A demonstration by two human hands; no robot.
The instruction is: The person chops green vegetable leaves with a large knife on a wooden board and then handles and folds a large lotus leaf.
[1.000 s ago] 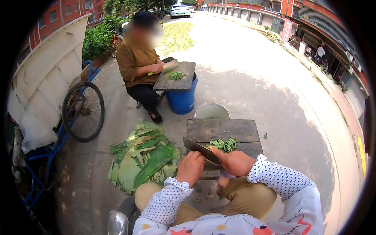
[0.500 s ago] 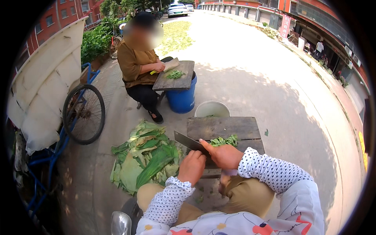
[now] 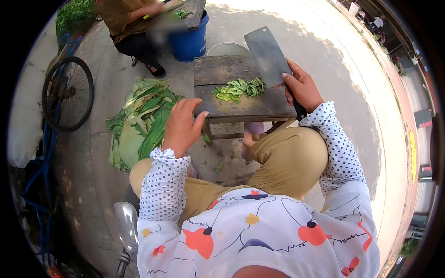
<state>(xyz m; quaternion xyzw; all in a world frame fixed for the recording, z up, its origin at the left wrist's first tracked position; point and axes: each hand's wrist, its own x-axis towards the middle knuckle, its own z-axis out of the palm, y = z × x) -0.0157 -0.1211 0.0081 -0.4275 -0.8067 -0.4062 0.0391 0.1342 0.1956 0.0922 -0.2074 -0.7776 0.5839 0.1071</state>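
In my right hand (image 3: 305, 89) is a cleaver (image 3: 269, 56) with a broad grey blade and a black handle. Its blade slants up over the right side of a low wooden bench (image 3: 248, 109), raised clear of the cutting surface. Chopped green leaves (image 3: 237, 90) lie in a small heap on the bench, just left of the blade. My left hand (image 3: 181, 126) is empty, held at the bench's left front corner with thumb and fingers apart. Whether its fingertips touch the wood I cannot tell.
A pile of large green leaves (image 3: 139, 124) lies left of the bench. Behind it stands a pale bucket (image 3: 227, 45). Another person sits far left by a board on a blue bucket (image 3: 191, 42). A wheel (image 3: 68, 94) stands at left, a chrome mirror (image 3: 126, 224) near me.
My hands have come apart: the right has lifted the cleaver up and to the right, the left has moved left and opened. The view has tilted down. The greens lie uncovered.
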